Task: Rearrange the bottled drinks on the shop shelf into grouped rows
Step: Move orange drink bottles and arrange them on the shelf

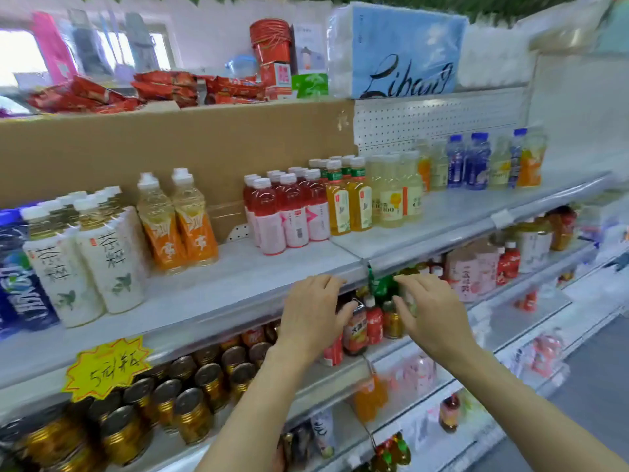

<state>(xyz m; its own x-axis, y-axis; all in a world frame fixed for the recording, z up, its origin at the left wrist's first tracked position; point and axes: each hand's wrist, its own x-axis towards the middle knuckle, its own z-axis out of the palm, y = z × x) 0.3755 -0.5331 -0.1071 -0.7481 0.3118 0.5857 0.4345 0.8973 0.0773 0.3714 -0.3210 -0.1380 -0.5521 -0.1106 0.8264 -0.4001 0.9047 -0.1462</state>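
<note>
The upper shelf [442,212] carries rows of drinks: pink bottles [289,212], amber tea bottles [347,202], pale yellow bottles [394,195], two orange-labelled bottles [177,219] and white-labelled tea packs [85,257]. Both hands reach under this shelf's front edge to the shelf below. My left hand [313,311] has relaxed fingers, and its thumb touches a dark bottle with a red label [355,330]. My right hand [432,311] curls thumb and fingers round a pale-green bottle [410,301], which it mostly hides. Small red bottles [374,323] stand between the hands.
Blue and mixed bottles [476,161] line the far right of the upper shelf. Gold-lidded cans [190,386] fill the lower shelf at left, behind a yellow price sign [105,369]. A cardboard sheet [170,148] backs the shelf. Tissue packs [394,49] sit on top. An aisle floor [592,386] lies at right.
</note>
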